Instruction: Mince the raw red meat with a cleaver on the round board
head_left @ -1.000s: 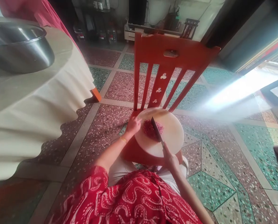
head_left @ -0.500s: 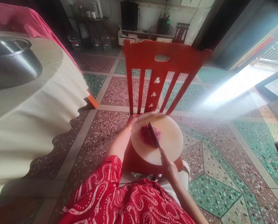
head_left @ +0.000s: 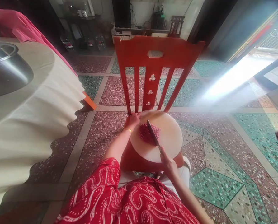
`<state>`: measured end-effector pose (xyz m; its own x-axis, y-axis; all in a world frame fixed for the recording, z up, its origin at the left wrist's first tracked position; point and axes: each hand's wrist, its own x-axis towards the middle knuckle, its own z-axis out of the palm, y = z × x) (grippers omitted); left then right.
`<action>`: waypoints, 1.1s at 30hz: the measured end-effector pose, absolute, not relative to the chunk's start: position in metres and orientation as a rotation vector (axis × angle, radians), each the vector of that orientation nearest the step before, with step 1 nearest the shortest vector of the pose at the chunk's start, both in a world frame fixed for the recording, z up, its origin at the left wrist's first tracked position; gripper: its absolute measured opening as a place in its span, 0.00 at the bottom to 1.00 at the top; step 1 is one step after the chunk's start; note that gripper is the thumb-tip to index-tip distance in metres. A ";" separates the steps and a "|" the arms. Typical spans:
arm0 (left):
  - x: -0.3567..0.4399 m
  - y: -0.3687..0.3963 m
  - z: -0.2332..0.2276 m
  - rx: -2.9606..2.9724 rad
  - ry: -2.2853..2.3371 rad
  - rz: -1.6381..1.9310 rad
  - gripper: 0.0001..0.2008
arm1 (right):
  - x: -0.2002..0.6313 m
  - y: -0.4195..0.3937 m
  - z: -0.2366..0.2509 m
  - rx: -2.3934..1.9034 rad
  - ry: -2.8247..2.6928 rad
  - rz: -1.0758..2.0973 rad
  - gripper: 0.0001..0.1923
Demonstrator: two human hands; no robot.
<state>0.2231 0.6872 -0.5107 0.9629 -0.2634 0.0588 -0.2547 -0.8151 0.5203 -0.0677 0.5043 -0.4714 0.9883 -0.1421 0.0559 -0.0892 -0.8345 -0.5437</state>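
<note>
A round pale cutting board (head_left: 170, 140) lies on the seat of a red wooden chair (head_left: 157, 59). A pile of minced red meat (head_left: 144, 134) sits near the board's middle. My right hand (head_left: 168, 162) grips the handle of a knife (head_left: 153, 133), whose blade rests in the meat. At the board's far left edge, my left hand (head_left: 133, 119) rests with its fingers curled on the rim, a thin bangle on the wrist.
A table with a cream cloth (head_left: 36, 105) stands at the left, carrying a large steel pot (head_left: 5, 70). Patterned terrazzo floor (head_left: 213, 183) surrounds the chair. Shelves and appliances line the far wall. Bright light falls from the doorway at right.
The view has tilted and shifted slightly. My left hand moved from beside the meat to the board's left rim. The knife stays in the meat pile.
</note>
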 end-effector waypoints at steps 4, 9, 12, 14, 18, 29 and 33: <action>0.225 0.685 -0.508 2.568 -0.435 0.038 0.18 | -0.067 0.505 -0.471 -2.568 0.193 -0.095 0.25; 0.222 0.680 -0.509 2.662 -0.552 0.035 0.17 | -0.067 0.503 -0.471 -2.530 0.183 -0.086 0.25; 0.217 0.677 -0.511 2.623 -0.618 0.006 0.16 | -0.068 0.502 -0.475 -2.523 0.183 -0.092 0.25; 0.217 0.677 -0.511 2.559 -0.581 -0.011 0.16 | -0.068 0.501 -0.478 -2.540 0.198 -0.099 0.26; 0.228 0.680 -0.508 2.471 -0.362 0.000 0.18 | -0.068 0.501 -0.479 -2.564 0.209 -0.141 0.27; 0.251 0.667 -0.507 2.281 -0.246 -0.084 0.16 | -0.068 0.501 -0.478 -2.603 0.237 -0.085 0.25; 0.257 0.675 -0.500 2.265 -0.271 -0.134 0.16 | -0.067 0.501 -0.478 -2.635 0.254 -0.048 0.24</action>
